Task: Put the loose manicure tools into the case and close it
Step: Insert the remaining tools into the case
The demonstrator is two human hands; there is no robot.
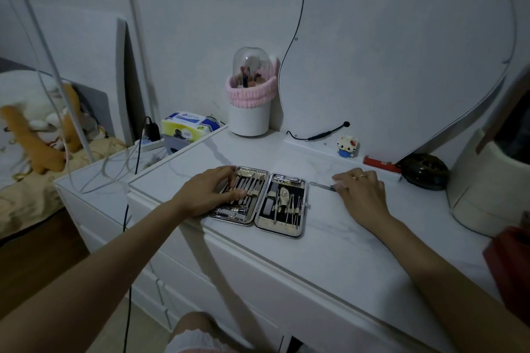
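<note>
One loose tool lies on the tabletop just right of the open case, long axis pointing at it; my right hand pinches its far end, nearer than my left hand, fingers resting relaxed on the case.

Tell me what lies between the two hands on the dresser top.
In the head view, the open manicure case lies between the left hand and right hand; a loose tool rests by the right hand.

One head view only, worn high, looking forward and down. It faces the wall across a white dresser, near, within arm's reach
</note>
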